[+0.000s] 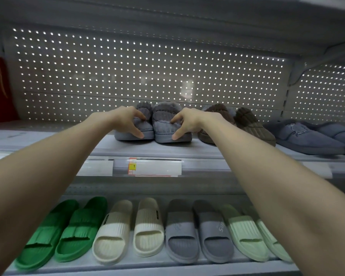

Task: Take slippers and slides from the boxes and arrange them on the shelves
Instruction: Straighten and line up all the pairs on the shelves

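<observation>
Two-handed, with left hand [127,121] and right hand [189,122] each pinching one fuzzy grey ribbed slipper [162,118], square both toes level.

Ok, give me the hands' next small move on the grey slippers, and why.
Probably let go and draw both hands back: the left hand and right hand each pinch one of the grey slippers, which already sit side by side on the upper shelf beside the brown pair.

Grey metal shelving bay [289,80]
A perforated back panel [108,66] passed light through its holes. The upper shelf [48,136] carried a label rail [207,166] along its front edge; the lower shelf [147,266] sat directly beneath it.
</observation>
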